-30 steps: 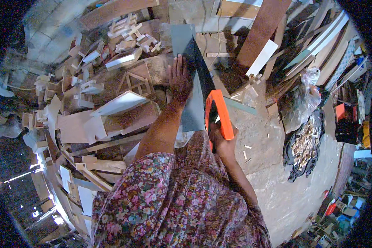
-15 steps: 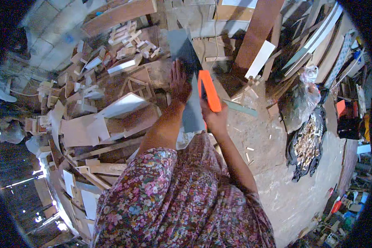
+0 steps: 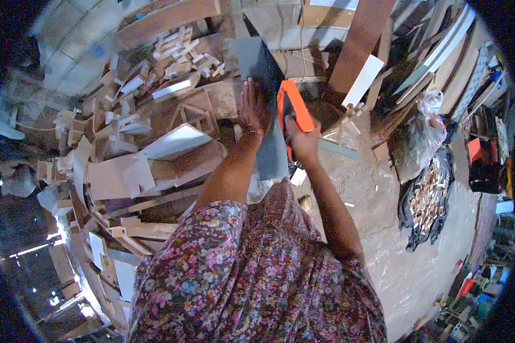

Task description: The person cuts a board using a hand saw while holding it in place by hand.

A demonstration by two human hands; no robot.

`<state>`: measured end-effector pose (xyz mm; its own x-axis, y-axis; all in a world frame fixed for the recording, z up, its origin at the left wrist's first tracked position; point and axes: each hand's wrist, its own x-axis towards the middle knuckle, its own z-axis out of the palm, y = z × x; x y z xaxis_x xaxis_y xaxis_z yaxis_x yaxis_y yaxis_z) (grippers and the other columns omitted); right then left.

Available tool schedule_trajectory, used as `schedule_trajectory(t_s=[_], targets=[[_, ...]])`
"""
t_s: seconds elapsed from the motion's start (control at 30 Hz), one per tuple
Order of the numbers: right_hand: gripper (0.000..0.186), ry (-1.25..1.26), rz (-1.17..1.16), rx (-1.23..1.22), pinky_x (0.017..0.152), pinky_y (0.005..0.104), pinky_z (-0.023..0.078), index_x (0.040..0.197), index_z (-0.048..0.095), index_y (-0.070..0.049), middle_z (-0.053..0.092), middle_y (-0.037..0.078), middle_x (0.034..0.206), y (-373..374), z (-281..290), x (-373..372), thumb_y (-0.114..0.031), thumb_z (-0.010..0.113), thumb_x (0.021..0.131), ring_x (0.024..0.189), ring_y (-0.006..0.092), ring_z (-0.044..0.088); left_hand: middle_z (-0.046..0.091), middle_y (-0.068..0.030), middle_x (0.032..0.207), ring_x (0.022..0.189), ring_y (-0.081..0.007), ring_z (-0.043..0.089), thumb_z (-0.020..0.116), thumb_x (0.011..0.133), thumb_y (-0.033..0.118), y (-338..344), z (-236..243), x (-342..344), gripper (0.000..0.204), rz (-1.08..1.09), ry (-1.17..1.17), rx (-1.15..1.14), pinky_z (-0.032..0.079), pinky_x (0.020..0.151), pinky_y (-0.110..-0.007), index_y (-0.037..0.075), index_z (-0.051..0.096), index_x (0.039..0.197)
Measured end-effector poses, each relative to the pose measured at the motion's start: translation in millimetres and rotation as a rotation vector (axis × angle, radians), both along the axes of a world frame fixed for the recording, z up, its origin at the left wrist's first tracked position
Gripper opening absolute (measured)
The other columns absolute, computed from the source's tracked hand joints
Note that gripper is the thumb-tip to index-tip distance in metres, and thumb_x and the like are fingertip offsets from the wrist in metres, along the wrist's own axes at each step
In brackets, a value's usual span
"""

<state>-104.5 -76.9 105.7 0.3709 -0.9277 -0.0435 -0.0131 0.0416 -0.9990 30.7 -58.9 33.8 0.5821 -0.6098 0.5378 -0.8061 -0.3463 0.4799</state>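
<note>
Saw (image 3: 300,110) in R hand (image 3: 303,140); L hand (image 3: 256,110) flat on board (image 3: 273,159).

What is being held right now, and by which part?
The right hand grips an orange-handled saw by its handle. The left hand lies on the grey board, fingers extended.

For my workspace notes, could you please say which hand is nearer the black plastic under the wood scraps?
Right: the right hand, gripping the orange tool, is left of the black plastic; the left hand, on the grey board, is farther left.
</note>
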Motion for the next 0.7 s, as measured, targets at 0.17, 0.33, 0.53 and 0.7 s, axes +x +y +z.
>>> schedule_trajectory(t_s=[0.17,0.33,0.53,0.7], targets=[[0.017,0.221,0.179,-0.063,0.063,0.0314,0.045,0.084,0.058,0.000,0.061,0.009,0.075,36.3,50.7,-48.9,-0.012,0.064,0.074,0.066,0.0200,0.057,0.020,-0.0211,0.141,0.130,-0.0360,0.021,0.039,0.077,0.007,1.3,19.4,1.1,0.055,-0.012,0.129,0.414,0.019,0.106,-0.044,-0.006,0.031,0.129],[0.015,0.143,0.180,-0.034,0.064,0.0318,0.045,0.084,0.058,0.001,0.062,0.009,0.074,61.3,62.1,-81.0,-0.010,0.063,0.074,0.068,0.0212,0.059,0.021,-0.0225,0.139,0.130,-0.0358,0.021,0.042,0.073,0.005,12.2,24.4,-2.5,0.058,-0.054,-0.047,0.285,0.021,0.105,-0.045,-0.007,0.030,0.129],[0.008,0.037,0.230,-0.225,0.054,0.0262,0.039,0.079,0.056,0.000,0.052,0.001,0.065,51.2,28.9,-63.1,-0.006,0.060,0.076,0.058,0.0094,0.046,0.018,-0.0246,0.139,0.129,-0.0415,0.017,0.043,0.075,0.007,6.5,6.6,-0.2,0.055,-0.101,-0.216,-0.001,0.019,0.103,-0.051,-0.003,0.032,0.128],[0.011,0.036,0.186,0.005,0.053,0.0290,0.039,0.071,0.055,0.000,0.053,0.001,0.061,42.3,32.6,-76.1,-0.007,0.063,0.071,0.055,0.0101,0.046,0.017,-0.0249,0.139,0.129,-0.0415,0.017,0.045,0.080,0.013,5.5,-3.9,2.7,0.054,-0.133,-0.215,-0.008,0.018,0.103,-0.051,-0.002,0.028,0.129]])
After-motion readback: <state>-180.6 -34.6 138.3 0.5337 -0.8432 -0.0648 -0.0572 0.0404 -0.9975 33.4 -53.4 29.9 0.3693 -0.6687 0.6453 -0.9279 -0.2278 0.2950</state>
